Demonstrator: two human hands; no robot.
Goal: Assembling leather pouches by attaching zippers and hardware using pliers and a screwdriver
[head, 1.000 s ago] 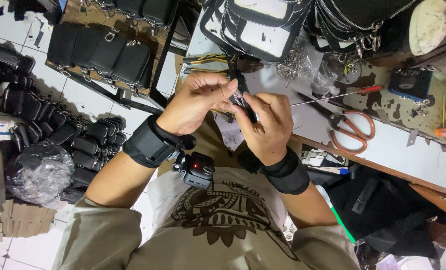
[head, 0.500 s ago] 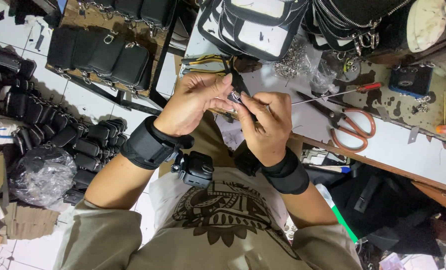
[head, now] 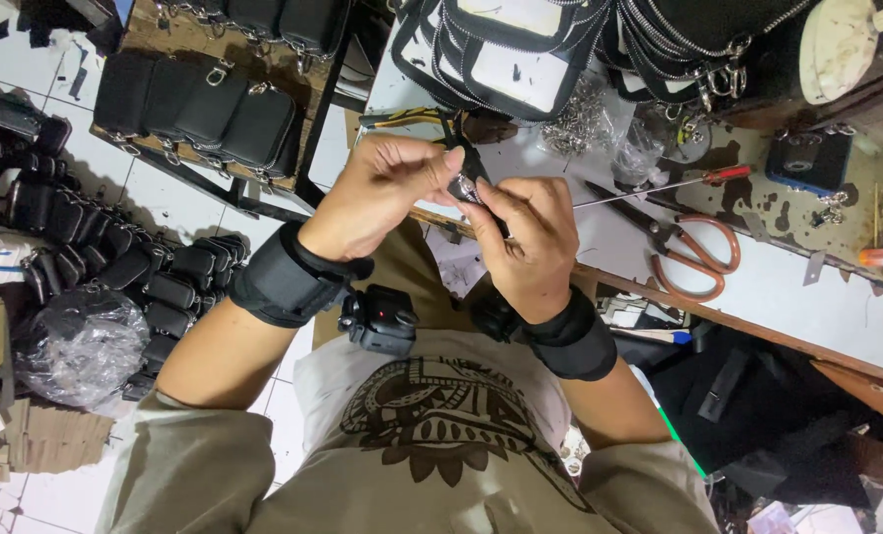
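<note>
My left hand (head: 387, 190) and my right hand (head: 528, 242) meet just in front of the workbench edge, both pinching a small metal clasp (head: 461, 188) on a narrow black strap (head: 458, 138). The strap runs up from my fingers toward the bench. Both wrists wear wide black bands. A small black camera (head: 380, 319) hangs at my chest below the hands. The clasp is mostly hidden by my fingertips.
On the white bench (head: 758, 287) lie orange-handled scissors (head: 694, 247), a red-handled screwdriver (head: 659, 186), a heap of metal rings (head: 580, 124) and black-and-white zip bags (head: 506, 54). Black pouches (head: 204, 104) sit on a wooden rack, several more on the tiled floor (head: 115, 257).
My hands have stayed together on the clasp, with the fingers shifting slightly. Nothing else has moved.
</note>
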